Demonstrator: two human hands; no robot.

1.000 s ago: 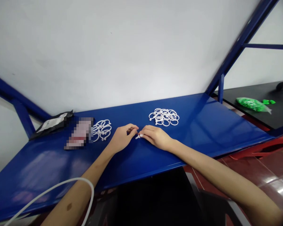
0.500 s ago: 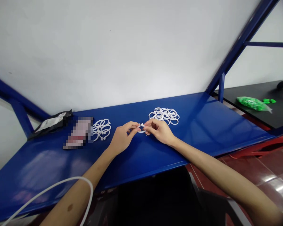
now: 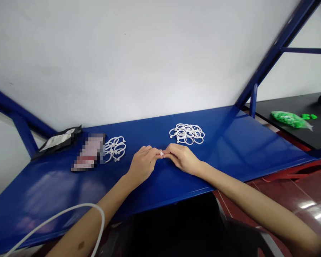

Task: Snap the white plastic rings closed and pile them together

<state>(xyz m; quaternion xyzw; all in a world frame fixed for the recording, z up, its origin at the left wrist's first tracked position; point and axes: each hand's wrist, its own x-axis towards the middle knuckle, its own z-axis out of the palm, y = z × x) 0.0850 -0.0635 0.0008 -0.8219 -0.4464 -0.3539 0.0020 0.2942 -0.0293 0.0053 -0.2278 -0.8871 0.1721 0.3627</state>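
Over the middle of the blue table, my left hand (image 3: 143,162) and my right hand (image 3: 184,159) meet, fingertips almost touching. Both are closed in a pinch on one white plastic ring (image 3: 162,154); only its small end pieces show between the fingers, and the rest is hidden. Just beyond my right hand lies a pile of white rings (image 3: 188,134), most of them looking closed into loops. To the left of my left hand is another pile of white rings (image 3: 117,148), several with open ends.
A blurred-out flat object (image 3: 88,153) and a black plastic package (image 3: 57,142) with a white label lie at the left of the blue table (image 3: 160,192). A white cable (image 3: 69,207) loops over my left forearm. A bag of green pieces (image 3: 290,119) rests on the black table at right.
My hands have come closer together, and the two ends of the ring, apart before, now meet between my fingertips. Both hands have shifted slightly toward me.
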